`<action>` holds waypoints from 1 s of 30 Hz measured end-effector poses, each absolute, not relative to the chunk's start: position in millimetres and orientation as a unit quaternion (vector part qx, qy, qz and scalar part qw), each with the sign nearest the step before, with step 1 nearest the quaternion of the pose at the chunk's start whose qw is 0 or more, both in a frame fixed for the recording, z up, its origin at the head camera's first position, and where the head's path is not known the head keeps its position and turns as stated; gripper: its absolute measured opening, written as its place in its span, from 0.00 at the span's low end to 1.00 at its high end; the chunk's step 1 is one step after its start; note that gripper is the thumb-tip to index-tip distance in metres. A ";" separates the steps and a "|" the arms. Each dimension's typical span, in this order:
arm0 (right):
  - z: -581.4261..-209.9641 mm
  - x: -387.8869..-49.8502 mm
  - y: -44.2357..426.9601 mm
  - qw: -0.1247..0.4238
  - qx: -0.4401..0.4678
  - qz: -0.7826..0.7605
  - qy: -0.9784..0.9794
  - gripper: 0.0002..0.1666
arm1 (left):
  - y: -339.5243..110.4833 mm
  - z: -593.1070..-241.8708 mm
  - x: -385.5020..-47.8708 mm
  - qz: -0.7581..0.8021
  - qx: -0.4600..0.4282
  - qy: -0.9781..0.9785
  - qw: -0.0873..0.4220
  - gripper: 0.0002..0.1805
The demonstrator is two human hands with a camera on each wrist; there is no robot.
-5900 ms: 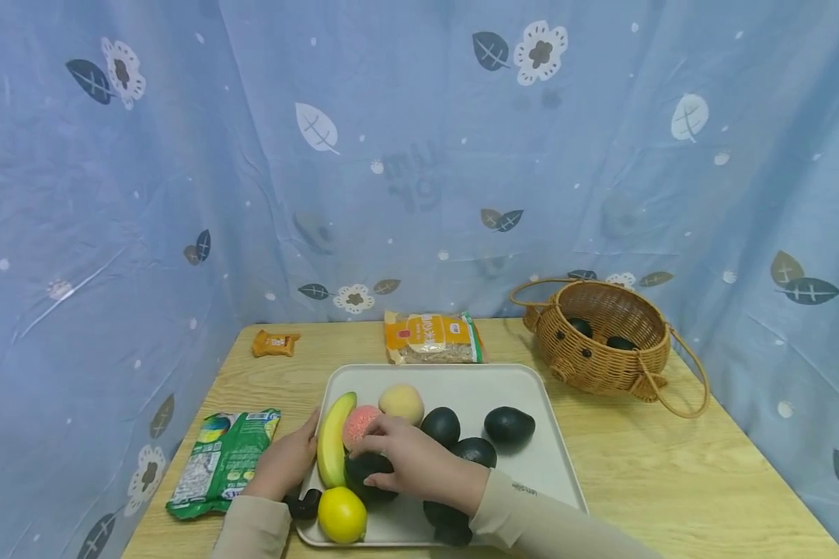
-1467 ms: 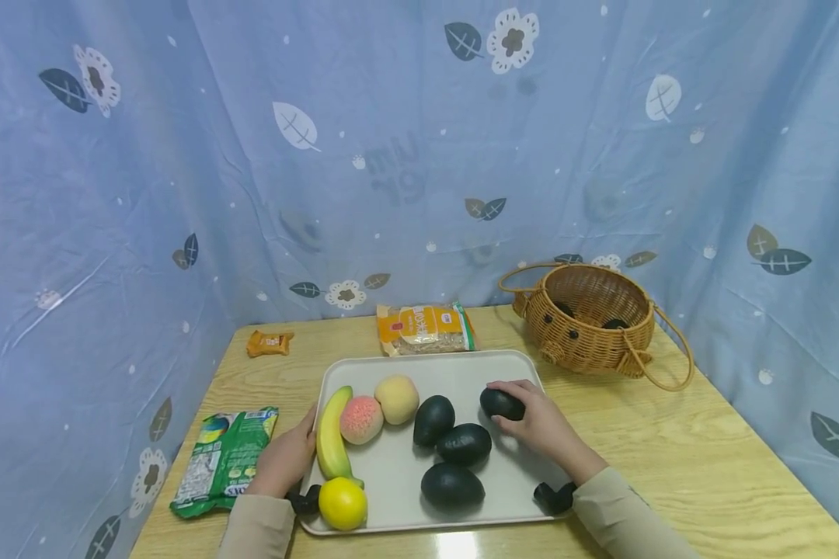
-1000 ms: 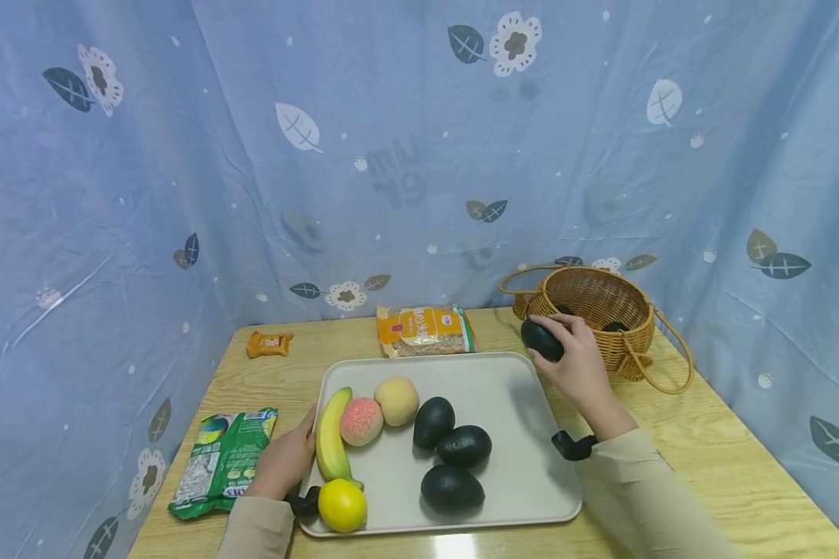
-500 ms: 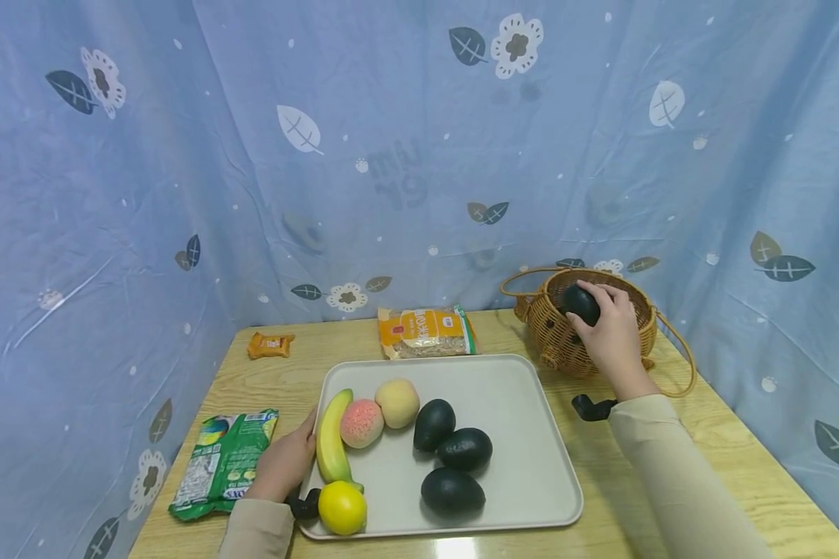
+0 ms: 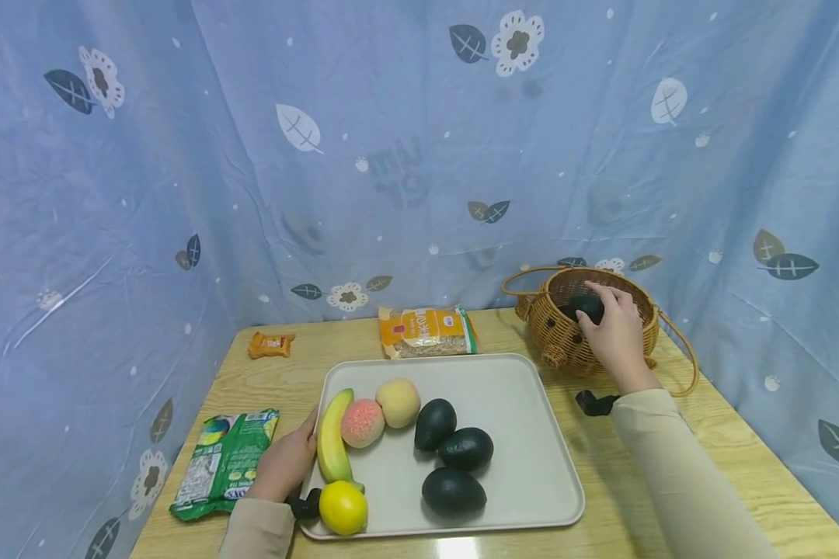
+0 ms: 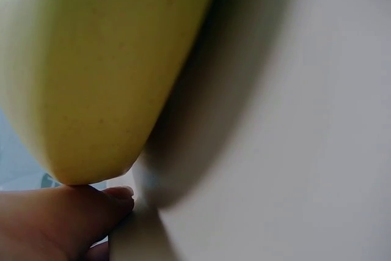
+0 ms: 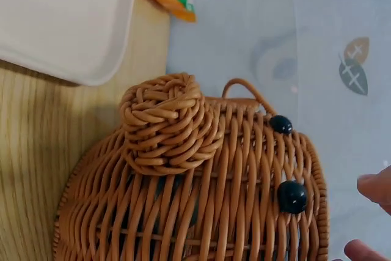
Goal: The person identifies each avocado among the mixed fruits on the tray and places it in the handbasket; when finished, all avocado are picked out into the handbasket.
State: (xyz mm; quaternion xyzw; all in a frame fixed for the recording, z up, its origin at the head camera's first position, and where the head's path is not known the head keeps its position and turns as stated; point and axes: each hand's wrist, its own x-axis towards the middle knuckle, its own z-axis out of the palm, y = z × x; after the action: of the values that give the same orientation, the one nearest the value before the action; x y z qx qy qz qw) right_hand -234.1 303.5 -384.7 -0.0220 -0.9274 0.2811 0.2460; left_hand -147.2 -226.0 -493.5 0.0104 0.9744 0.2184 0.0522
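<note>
My right hand (image 5: 617,330) is over the mouth of the wicker basket (image 5: 566,353), thumb and fingers spread apart. Just below the fingertips, a dark avocado (image 5: 589,307) lies inside the basket. In the right wrist view two fingertips (image 7: 377,186) show at the right edge, with nothing visible between them. My left hand (image 5: 288,463) grips the left rim of the beige tray (image 5: 524,481), beside the banana (image 5: 332,442). The left wrist view shows the thumb (image 6: 91,212) at the rim, under the banana's end. On the tray lie three avocados (image 5: 453,491), two peaches (image 5: 398,403) and a lemon (image 5: 343,508).
A green snack bag (image 5: 227,462) lies left of the tray. Behind it are a small orange packet (image 5: 271,345) and an orange-and-clear bag of grain (image 5: 426,332). Blue patterned curtains (image 5: 419,155) enclose the table. The basket's handle (image 5: 692,365) sticks out to the right.
My right hand took an avocado from the tray's right side, carried it to the basket and let it go inside. Seconds earlier it held another avocado near the banana. The left hand stayed at the rim.
</note>
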 end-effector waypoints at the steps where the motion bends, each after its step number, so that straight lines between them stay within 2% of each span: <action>1: -384.1 -232.7 301.8 0.247 -0.020 0.279 -0.928 0.37 | -226.5 -493.8 -147.4 0.218 0.010 0.975 0.052 0.30; 8: -390.3 -215.5 271.4 0.286 0.073 0.241 -0.925 0.31 | -229.5 -495.4 -147.9 0.211 0.014 0.976 0.046 0.30; 13: -399.6 -192.5 239.2 0.270 0.160 0.257 -0.914 0.25 | -228.8 -495.3 -146.9 0.212 0.015 0.976 0.048 0.30; 16: -405.0 -174.7 219.6 0.233 0.225 0.287 -0.901 0.22 | -227.8 -494.2 -145.8 0.215 0.016 0.975 0.050 0.30; 24: -418.7 -126.8 171.6 0.067 0.438 0.332 -0.832 0.19 | -227.6 -493.2 -146.0 0.218 0.014 0.975 0.047 0.30; 27: -429.2 -114.4 161.2 0.035 0.490 0.324 -0.808 0.19 | -227.1 -493.7 -146.3 0.219 0.013 0.974 0.050 0.31; 30: -441.2 -105.4 155.4 0.013 0.505 0.307 -0.806 0.20 | -227.4 -494.8 -146.0 0.217 0.012 0.975 0.051 0.31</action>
State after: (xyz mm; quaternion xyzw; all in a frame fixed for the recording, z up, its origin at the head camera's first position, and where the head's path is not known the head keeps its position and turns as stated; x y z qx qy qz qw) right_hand -105.4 155.4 -441.2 0.5053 -0.8065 0.3068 0.0128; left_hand -146.0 -227.4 -494.8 0.0124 0.9748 0.2167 0.0515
